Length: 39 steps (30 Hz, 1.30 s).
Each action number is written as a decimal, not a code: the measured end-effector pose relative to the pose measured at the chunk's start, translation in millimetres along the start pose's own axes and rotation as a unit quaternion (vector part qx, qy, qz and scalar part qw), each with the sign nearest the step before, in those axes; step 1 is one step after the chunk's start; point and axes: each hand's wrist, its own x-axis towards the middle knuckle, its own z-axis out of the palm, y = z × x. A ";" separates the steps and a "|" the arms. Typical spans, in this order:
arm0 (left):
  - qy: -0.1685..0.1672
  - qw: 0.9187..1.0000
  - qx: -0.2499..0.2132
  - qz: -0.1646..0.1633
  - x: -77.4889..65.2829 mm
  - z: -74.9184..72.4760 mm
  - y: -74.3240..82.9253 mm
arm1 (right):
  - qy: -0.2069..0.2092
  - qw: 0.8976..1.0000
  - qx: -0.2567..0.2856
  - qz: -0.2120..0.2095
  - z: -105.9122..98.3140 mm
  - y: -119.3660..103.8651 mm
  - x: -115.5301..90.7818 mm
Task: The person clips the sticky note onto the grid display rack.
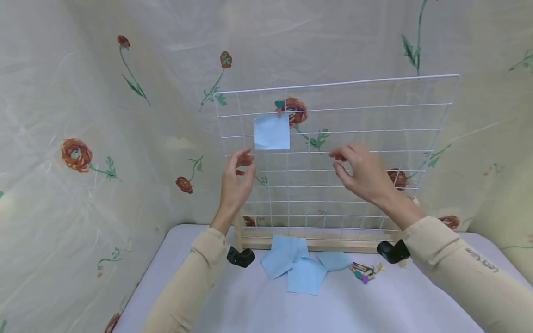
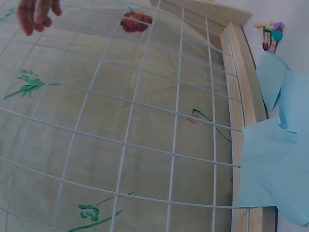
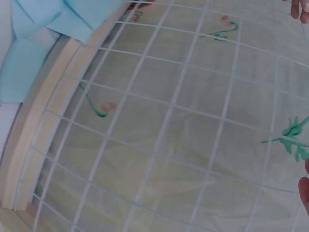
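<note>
A blue paper square (image 1: 271,132) hangs on the upper left of a white wire grid (image 1: 308,186), held by a small wooden clip with a teal heart (image 1: 279,105). My left hand (image 1: 236,182) is raised in front of the grid's left side, just below the paper, fingers loosely bent around nothing. On the other side, my right hand (image 1: 366,175) hovers before the grid with thumb and fingers apart and nothing between them. The right hand's fingers (image 2: 38,17) also show at the top of the left wrist view.
The grid stands in a wooden base (image 1: 333,243) on a white-covered table (image 1: 250,305). Several loose blue paper squares (image 1: 302,277) overlap before the base, with a small pile of coloured clips (image 1: 365,272) to their right. Flower-patterned fabric (image 1: 166,69) hangs behind.
</note>
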 end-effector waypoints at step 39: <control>-0.062 0.996 0.061 -0.014 -62.2 17.1 -39.2 | -0.022 0.994 0.016 0.104 23.7 30.6 -98.3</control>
